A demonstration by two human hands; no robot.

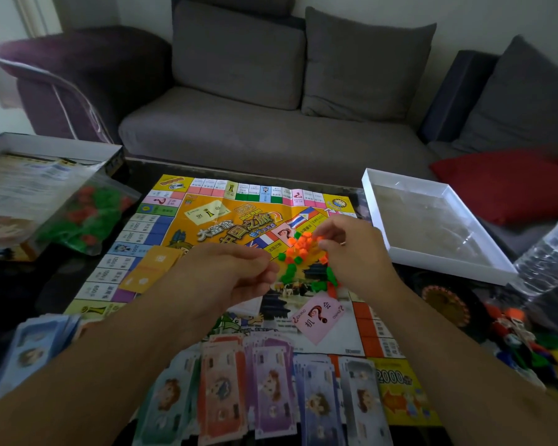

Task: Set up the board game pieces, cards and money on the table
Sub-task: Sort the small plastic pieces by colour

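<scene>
A paper game board (239, 226) lies flat in the middle of the frame on a dark glass worktop (58, 284). Near its centre sits a loose heap of small orange and green plastic houses (303, 255). The right hand (351, 252) is at the right side of the heap, fingers curled, thumb and fingertips pinched over the top orange pieces. The left hand (236, 278) hovers just left of the heap, fingers curled in together; whether it holds anything I cannot tell.

A yellow card deck (152, 268) lies on the board's left part, and a pink question-mark card (318, 317) lies below the heap. Along the bottom of the frame, stacks of paper money (271, 387) are fanned in a row, with a blue stack (36, 346) at lower left.

At left, a plastic bag of red and green pieces (81, 220) rests against the open game box (45, 149). At right lies a white box lid (432, 220); coloured tokens (529, 346) sit at lower right. A grey sofa (271, 123) stands behind.
</scene>
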